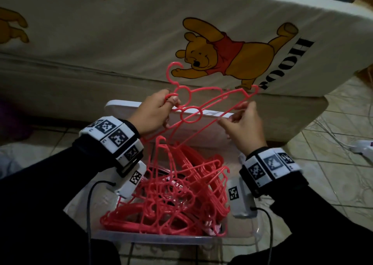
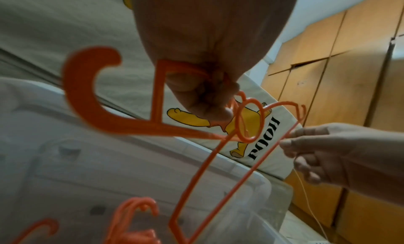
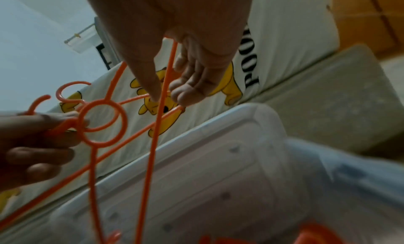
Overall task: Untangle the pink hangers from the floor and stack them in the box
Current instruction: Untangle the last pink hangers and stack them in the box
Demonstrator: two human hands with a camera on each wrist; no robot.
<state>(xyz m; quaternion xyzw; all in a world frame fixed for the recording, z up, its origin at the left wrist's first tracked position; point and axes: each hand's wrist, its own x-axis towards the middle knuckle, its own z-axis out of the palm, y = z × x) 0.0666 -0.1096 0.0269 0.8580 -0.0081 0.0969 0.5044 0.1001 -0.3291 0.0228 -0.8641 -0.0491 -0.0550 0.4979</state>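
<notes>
Holding two pink hangers aloft above a clear plastic box, a person works them apart over a tiled floor. The left hand curls its fingers round the neck of the hangers just below the hooks, near their round rings; the left wrist view shows the fingers closed tight on the plastic. The right hand pinches a thin straight bar of one hanger between thumb and fingertips, to the right of the rings; the right wrist view shows the bar running down past the thumb. The two hangers cross each other, one hook pointing up and far, their right shoulders reaching toward a printed bear on a bed sheet. Beneath the hands, a tangle of more pink hangers fills the box, some hooks rising above its near rim. A white lid leans behind the box against the bed, which closes off the far side. Open air lies between the raised pair and the pile below. To the right, bare tiles extend toward a white cable and a power strip. Both wrists carry white bands with black coded squares.
</notes>
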